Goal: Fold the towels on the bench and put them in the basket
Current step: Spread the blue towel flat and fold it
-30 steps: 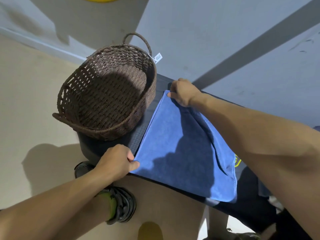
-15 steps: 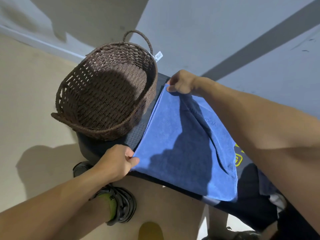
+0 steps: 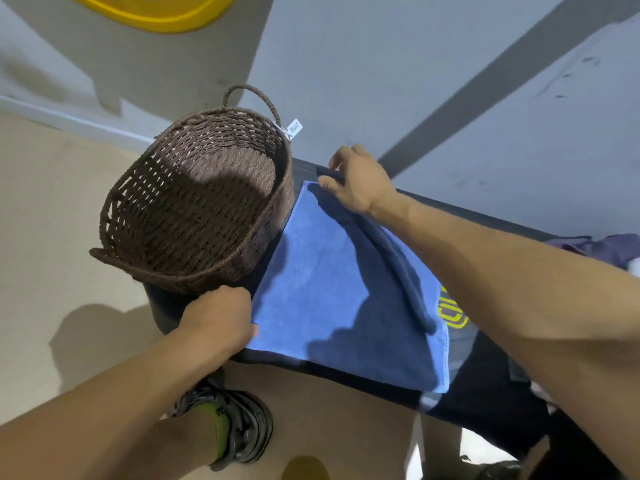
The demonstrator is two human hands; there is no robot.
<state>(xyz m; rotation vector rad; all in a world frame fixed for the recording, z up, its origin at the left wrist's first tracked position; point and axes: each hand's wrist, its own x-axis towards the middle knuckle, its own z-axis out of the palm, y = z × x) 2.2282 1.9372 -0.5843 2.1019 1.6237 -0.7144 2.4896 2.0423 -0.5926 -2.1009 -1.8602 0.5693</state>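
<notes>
With your left hand (image 3: 221, 320) and right hand (image 3: 356, 183) each pinching 1 towel (image 3: 332, 289) corner, keep both edges aligned.

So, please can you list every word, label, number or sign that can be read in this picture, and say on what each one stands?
Nothing can be read for certain.
White tag on the basket's far handle: small dark print, too small to read.
Yellow logo on the bench, beside the blue towel: outlined shapes, partly hidden by the arm, not readable.
Yellow floor marking at the top edge: cut off, no readable text.
</notes>
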